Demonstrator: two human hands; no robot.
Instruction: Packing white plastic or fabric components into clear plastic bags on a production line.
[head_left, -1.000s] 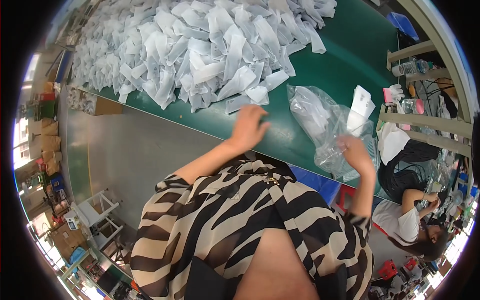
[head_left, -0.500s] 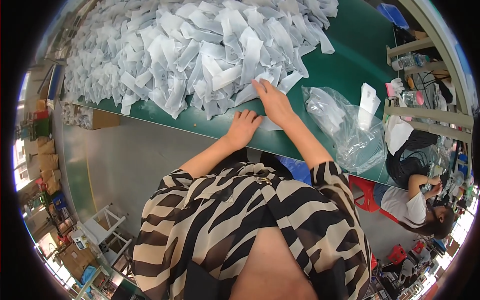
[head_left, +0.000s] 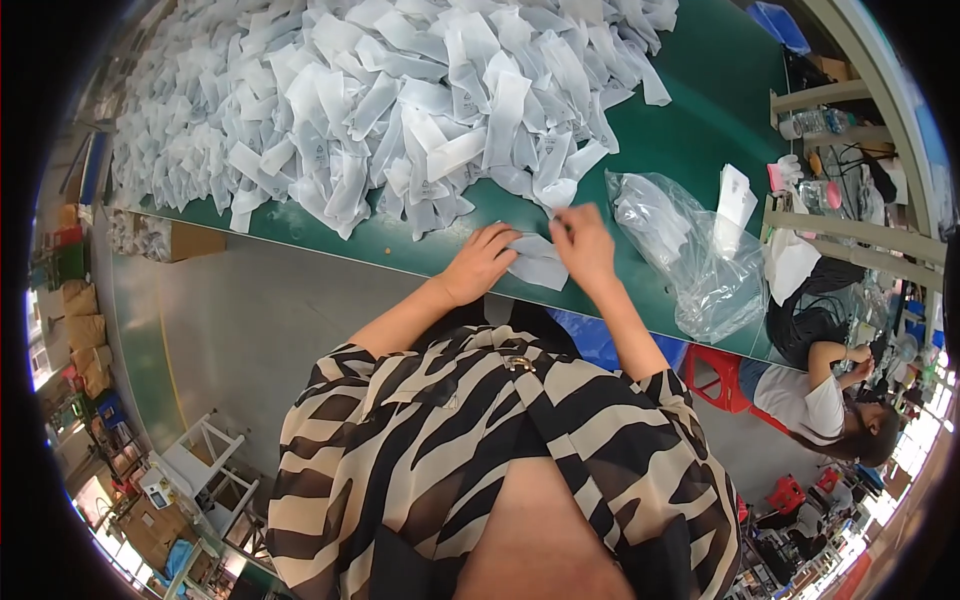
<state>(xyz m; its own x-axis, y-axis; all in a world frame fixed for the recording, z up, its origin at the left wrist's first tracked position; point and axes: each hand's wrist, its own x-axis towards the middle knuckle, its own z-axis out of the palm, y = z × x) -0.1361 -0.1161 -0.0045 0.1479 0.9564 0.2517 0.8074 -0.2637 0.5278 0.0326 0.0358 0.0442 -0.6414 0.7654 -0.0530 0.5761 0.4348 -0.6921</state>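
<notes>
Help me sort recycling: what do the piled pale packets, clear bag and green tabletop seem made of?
Pale packets: probably matte plastic film, frosted and creased, or waxy paper. Clear bag: likely thin, glossy plastic, see-through with bright wrinkles. Green tabletop: smooth with a faint sheen, perhaps rubber or laminate.

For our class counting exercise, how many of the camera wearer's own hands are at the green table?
2: the left hand at the left side of a translucent white pouch, the right hand by its right side. Neither is hidden.
</notes>
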